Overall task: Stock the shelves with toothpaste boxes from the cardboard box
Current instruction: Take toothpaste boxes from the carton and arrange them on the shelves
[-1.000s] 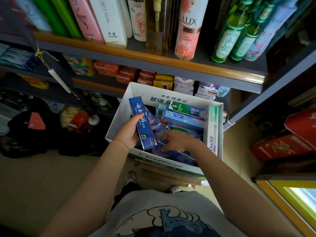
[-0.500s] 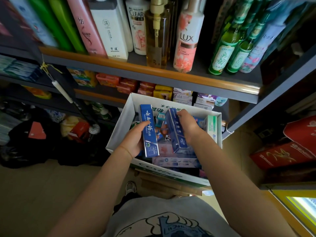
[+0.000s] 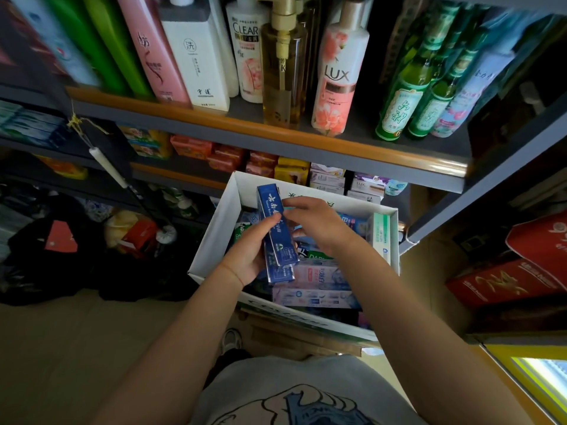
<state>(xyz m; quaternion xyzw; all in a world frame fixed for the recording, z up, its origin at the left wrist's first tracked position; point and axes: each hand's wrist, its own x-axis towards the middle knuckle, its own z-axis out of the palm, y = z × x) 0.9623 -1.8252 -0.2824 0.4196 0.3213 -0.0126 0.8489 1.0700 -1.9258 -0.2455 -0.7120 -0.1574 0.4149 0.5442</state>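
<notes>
Now: two blue toothpaste boxes stacked in hand

Above the open cardboard box [image 3: 214, 237], the left hand [image 3: 245, 259] grips two dark blue toothpaste boxes [image 3: 277, 237], stacked lengthwise. The right hand [image 3: 313, 223] touches their top end, fingers [image 3: 294, 207] curled lightly and seemingly pinching the upper one. More toothpaste boxes lie loose inside. Shampoo bottles fill the shelf [image 3: 276, 133] overhead. To do this well, probably square both ends flush, clamp firmly, then lift clear of the cardboard rim.
</notes>
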